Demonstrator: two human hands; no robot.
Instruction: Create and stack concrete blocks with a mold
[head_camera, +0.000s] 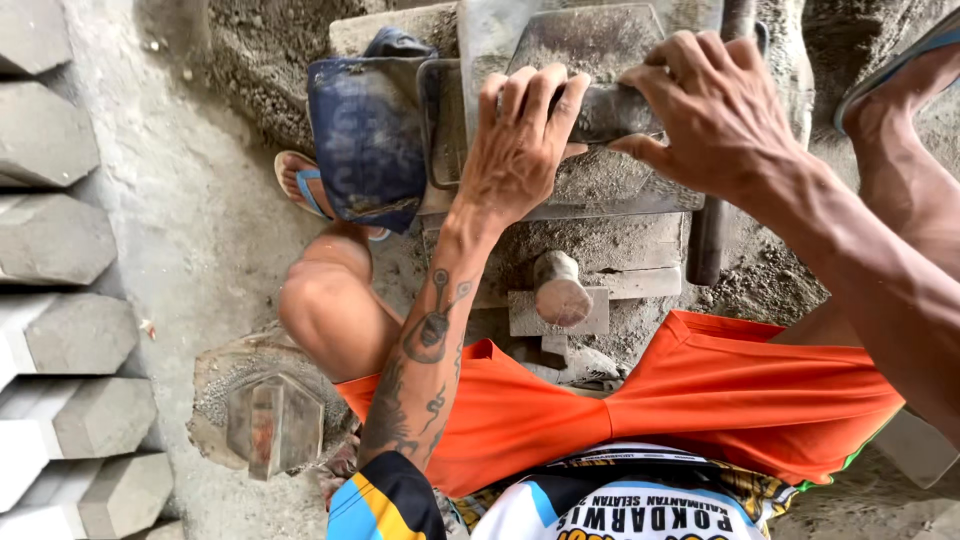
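grey cement dust is coating the metal paver mould (590, 150), which is sitting ahead of the knees. the left hand (520, 150) and right hand (715, 110) are both closing their grip around the mould's handle bar (612, 112). hexagonal concrete pavers (60, 335) are lying in a row at far left, well apart.

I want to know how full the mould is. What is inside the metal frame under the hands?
Grey, sandy mix fills the metal frame. The left hand and right hand cover part of it, gripping a dusty bar.
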